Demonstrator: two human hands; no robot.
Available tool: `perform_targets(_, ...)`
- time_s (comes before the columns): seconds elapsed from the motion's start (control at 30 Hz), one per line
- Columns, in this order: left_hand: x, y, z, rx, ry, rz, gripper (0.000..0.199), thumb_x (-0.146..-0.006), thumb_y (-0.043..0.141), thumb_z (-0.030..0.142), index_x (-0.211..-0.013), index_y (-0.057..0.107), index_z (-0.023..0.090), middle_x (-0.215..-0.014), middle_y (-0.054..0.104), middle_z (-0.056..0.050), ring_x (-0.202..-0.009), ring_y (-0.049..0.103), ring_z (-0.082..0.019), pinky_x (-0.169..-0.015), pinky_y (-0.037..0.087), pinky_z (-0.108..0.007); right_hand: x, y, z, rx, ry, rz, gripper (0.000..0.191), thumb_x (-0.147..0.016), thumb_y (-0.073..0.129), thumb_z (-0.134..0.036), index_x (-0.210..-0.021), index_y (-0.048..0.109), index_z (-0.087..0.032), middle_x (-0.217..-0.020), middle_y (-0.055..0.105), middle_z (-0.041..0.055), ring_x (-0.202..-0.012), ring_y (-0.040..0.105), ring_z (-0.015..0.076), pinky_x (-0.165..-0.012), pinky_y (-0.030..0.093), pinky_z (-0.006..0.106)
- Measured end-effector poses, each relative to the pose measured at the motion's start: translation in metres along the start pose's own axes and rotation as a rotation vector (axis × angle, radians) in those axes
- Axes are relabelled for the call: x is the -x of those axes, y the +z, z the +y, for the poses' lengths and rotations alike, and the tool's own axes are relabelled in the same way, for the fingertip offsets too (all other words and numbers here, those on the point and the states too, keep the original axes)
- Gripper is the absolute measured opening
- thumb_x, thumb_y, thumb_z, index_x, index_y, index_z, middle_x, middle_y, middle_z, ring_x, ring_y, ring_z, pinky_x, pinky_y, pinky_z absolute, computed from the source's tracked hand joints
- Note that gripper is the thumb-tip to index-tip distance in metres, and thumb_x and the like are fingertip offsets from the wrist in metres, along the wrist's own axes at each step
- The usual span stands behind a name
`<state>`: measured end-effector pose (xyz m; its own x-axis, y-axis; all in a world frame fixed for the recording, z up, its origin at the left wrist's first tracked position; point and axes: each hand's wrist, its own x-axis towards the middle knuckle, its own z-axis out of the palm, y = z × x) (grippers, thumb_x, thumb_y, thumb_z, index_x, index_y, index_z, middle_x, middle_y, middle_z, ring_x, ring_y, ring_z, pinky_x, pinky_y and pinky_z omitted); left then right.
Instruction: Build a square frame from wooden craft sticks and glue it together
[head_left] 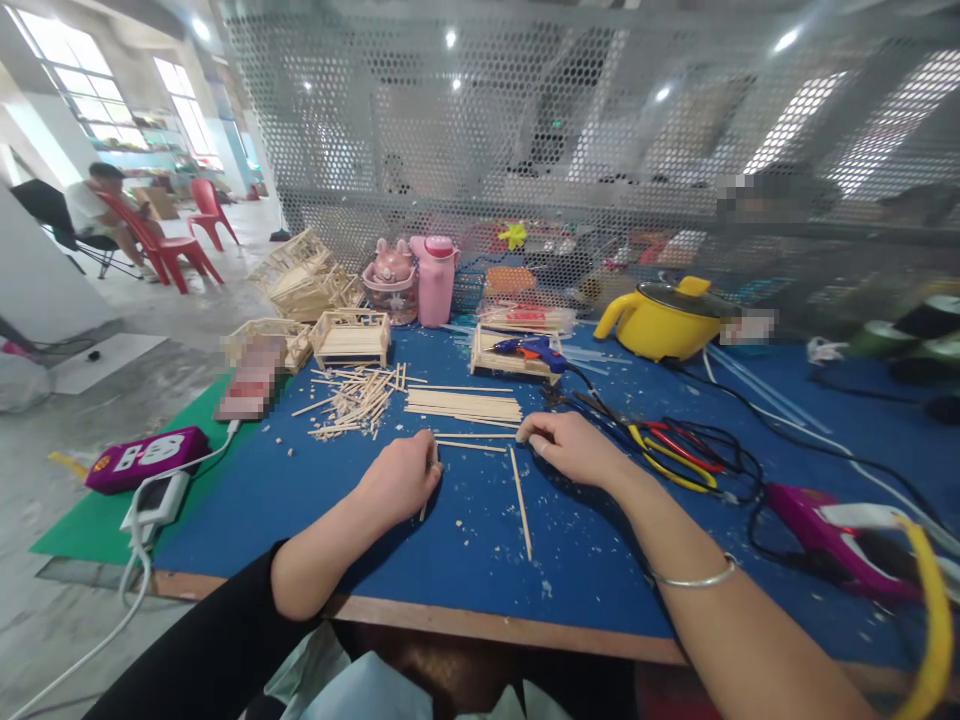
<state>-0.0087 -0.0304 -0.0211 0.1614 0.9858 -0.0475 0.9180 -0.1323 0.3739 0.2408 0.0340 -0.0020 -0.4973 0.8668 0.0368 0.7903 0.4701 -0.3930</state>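
Bent over the blue mat, my left hand has its fingers closed at the left ends of two thin wooden sticks; a short stick shows below its fingertips. My right hand has curled fingers touching the right end of the upper stick. Whether either hand grips a stick is hidden. Between and below the hands, a single stick lies nearly upright in view on the mat. Beyond them is a row of flat sticks, with a loose pile of short sticks to its left.
A blue glue gun rests on a small wooden frame. Pliers and cables lie at right, near a yellow pot. Finished wooden pieces and a pink bottle stand behind. A person sits far left.
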Motion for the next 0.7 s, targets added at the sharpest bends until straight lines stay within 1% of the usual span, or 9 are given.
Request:
perform_targets(0.1,0.000,0.000,0.000,-0.002,0.010,0.015,0.007,-0.082,0.045,0.026,-0.084,0.049,0.020,-0.080,0.066,-0.007,-0.077,0.064,-0.022,-0.060,0.039,-0.028,-0.001,0.001,0.002,0.006,0.012,0.014,0.025,-0.076,0.045,-0.016,-0.086,0.067,-0.021,-0.074,0.068,0.0011,-0.065,0.057,0.0145,-0.062,0.038,0.023)
perform_targets(0.23,0.000,0.000,0.001,-0.011,0.007,0.016,0.007,-0.081,0.044,0.021,-0.084,0.050,0.020,-0.078,0.065,-0.006,-0.075,0.063,-0.023,-0.060,0.039,-0.028,-0.001,0.003,0.002,-0.025,0.013,0.029,0.025,-0.074,0.045,-0.014,-0.083,0.068,-0.020,-0.075,0.068,0.0012,-0.065,0.056,0.0137,-0.062,0.038,0.022)
perform_targets(0.33,0.000,0.003,0.003,-0.022,-0.011,0.013,0.008,-0.080,0.045,0.021,-0.085,0.050,0.020,-0.079,0.065,-0.007,-0.075,0.063,-0.022,-0.060,0.039,-0.028,-0.001,0.005,0.001,-0.045,0.007,0.013,0.022,-0.073,0.047,-0.017,-0.082,0.067,-0.019,-0.067,0.064,0.0000,-0.059,0.053,0.0128,-0.058,0.037,0.022)
perform_targets(0.4,0.001,0.004,0.002,-0.010,-0.011,0.021,0.007,-0.080,0.045,0.021,-0.085,0.050,0.020,-0.078,0.065,-0.007,-0.074,0.063,-0.022,-0.059,0.038,-0.027,0.000,0.005,0.000,-0.058,-0.001,-0.003,0.019,-0.073,0.048,-0.019,-0.081,0.065,-0.019,-0.061,0.061,-0.0013,-0.055,0.051,0.0121,-0.055,0.035,0.022)
perform_targets(0.47,0.001,0.002,-0.003,0.033,-0.003,0.037,0.007,-0.081,0.046,0.025,-0.082,0.050,0.020,-0.074,0.065,-0.005,-0.070,0.061,-0.020,-0.058,0.038,-0.027,0.001,0.004,-0.001,-0.073,-0.011,-0.016,0.016,-0.072,0.048,-0.020,-0.078,0.063,-0.018,-0.060,0.059,-0.0018,-0.055,0.050,0.0117,-0.054,0.035,0.022)
perform_targets(0.53,0.000,-0.007,-0.011,0.095,-0.007,0.069,0.012,-0.083,0.046,0.032,-0.079,0.050,0.020,-0.070,0.063,-0.003,-0.066,0.060,-0.018,-0.057,0.037,-0.026,0.002,0.002,-0.002,-0.084,-0.016,-0.027,0.013,-0.071,0.048,-0.020,-0.074,0.061,-0.018,-0.061,0.058,-0.0016,-0.056,0.050,0.0113,-0.054,0.035,0.022)
perform_targets(0.6,-0.003,-0.021,-0.018,0.128,-0.044,0.127,0.016,-0.083,0.046,0.036,-0.081,0.050,0.021,-0.066,0.062,-0.001,-0.063,0.059,-0.017,-0.057,0.038,-0.025,0.003,0.000,-0.002,-0.093,-0.018,-0.040,0.011,-0.070,0.049,-0.019,-0.071,0.059,-0.018,-0.061,0.057,-0.0016,-0.056,0.049,0.0110,-0.055,0.036,0.021)
perform_targets(0.67,-0.010,-0.036,-0.021,0.081,-0.110,0.147,0.017,-0.082,0.047,0.036,-0.083,0.052,0.020,-0.062,0.060,0.000,-0.062,0.058,-0.017,-0.057,0.038,-0.026,0.004,-0.001,-0.003,-0.102,-0.021,-0.054,0.009,-0.068,0.049,-0.018,-0.069,0.058,-0.018,-0.062,0.057,-0.0017,-0.057,0.049,0.0109,-0.055,0.036,0.021)
perform_targets(0.7,-0.014,-0.042,-0.021,0.054,-0.110,0.152,0.016,-0.082,0.048,0.035,-0.086,0.053,0.020,-0.064,0.061,-0.001,-0.065,0.059,-0.018,-0.059,0.038,-0.026,0.004,-0.001,-0.003,-0.104,-0.021,-0.058,0.008,-0.068,0.050,-0.017,-0.070,0.058,-0.018,-0.062,0.057,-0.0017,-0.057,0.049,0.0109,-0.055,0.036,0.021)
